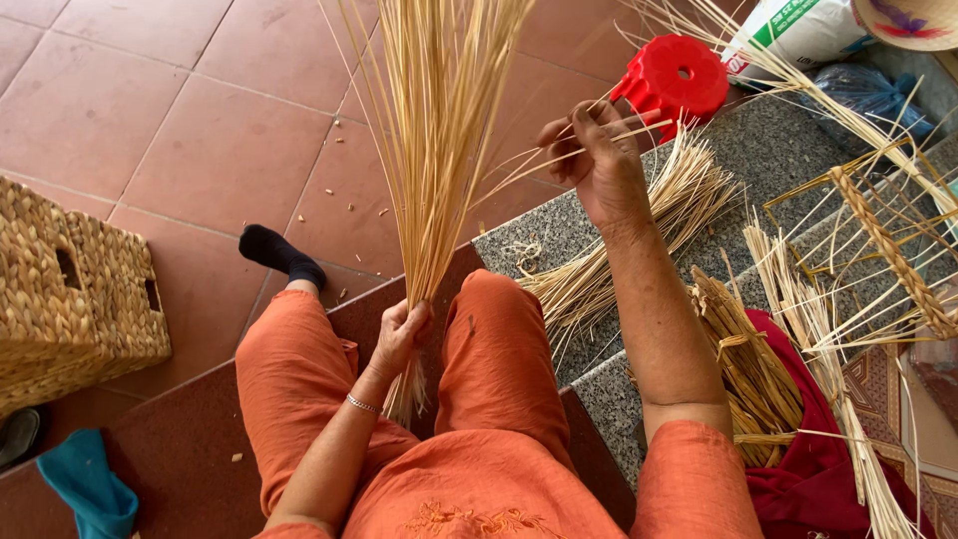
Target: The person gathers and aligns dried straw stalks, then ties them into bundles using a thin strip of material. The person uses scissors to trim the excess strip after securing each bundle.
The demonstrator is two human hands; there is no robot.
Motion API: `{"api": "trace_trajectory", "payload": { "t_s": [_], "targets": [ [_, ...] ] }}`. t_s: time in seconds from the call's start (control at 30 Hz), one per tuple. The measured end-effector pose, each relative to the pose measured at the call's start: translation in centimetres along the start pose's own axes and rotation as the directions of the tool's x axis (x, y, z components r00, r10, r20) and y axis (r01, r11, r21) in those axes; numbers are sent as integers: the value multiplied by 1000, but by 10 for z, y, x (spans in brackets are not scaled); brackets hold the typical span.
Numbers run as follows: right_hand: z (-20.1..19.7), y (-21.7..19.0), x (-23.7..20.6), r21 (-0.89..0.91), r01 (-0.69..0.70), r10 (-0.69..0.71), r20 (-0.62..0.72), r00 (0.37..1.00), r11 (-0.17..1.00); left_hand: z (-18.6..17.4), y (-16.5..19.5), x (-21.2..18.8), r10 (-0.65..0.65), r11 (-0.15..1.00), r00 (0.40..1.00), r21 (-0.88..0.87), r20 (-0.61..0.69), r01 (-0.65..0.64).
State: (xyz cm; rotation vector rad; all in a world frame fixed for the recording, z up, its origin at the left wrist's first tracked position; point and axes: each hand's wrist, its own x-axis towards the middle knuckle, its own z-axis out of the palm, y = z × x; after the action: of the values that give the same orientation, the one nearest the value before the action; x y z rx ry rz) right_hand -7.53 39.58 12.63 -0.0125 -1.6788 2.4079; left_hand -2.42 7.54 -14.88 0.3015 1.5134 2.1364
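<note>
My left hand grips the lower end of an upright bundle of pale straw stalks between my knees. The stalks fan upward out of the frame's top. My right hand is raised to the right of the bundle and pinches a few thin stalks that bend away from it. I sit in orange trousers on a stone step, one foot in a black sock on the tiled floor.
A loose heap of straw lies on the grey stone step. A tied bundle rests on red cloth. A half-woven frame is at right, a red plastic stool behind, a woven basket at left, a blue cloth below it.
</note>
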Motion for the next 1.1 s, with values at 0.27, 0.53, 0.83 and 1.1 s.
{"api": "trace_trajectory", "payload": {
  "t_s": [0.27,0.53,0.83,1.1],
  "targets": [
    [0,24,-6,-129,0,30,226,974,992,8,13,-5,-146,987,985,80,93,138],
    [19,46,-16,-435,32,75,227,971,900,15,21,-3,-224,961,936,-97,272,258],
    [-18,26,15,-636,369,-490,-16,872,678,25,37,-13,-240,951,943,-139,232,276],
    [-93,-34,54,-631,578,-717,50,696,517,26,20,-10,-278,956,950,-59,139,288]
  ]
}}
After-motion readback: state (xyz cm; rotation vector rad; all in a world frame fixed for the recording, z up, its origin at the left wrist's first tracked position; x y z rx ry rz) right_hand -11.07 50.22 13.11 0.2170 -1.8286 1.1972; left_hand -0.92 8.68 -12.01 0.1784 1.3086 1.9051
